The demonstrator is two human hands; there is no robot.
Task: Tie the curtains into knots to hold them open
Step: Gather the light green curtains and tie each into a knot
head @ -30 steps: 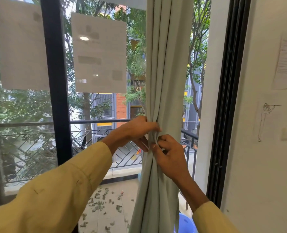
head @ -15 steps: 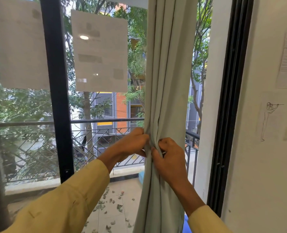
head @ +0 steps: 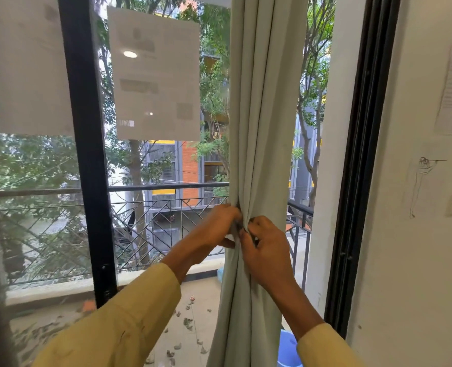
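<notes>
Fingertips: mine, mostly buried in curtain [head: 259, 128] folds, hard to make out. Left hand [head: 214, 229], right hand [head: 267, 250]: both curled, pinching gathered folds, close together. Curtain: hangs right of black frame [head: 87, 154]; top and bottom cut off. Sleeves [head: 119, 327]: yellow, arms raised.

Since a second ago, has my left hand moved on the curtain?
Yes. The left hand has slid down the curtain: it overlapped the balcony rail a second ago and now sits below it.

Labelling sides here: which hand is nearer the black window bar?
Left. The left hand pinches the curtain on the side toward the black window bar; the right hand grips folds farther from it.
</notes>
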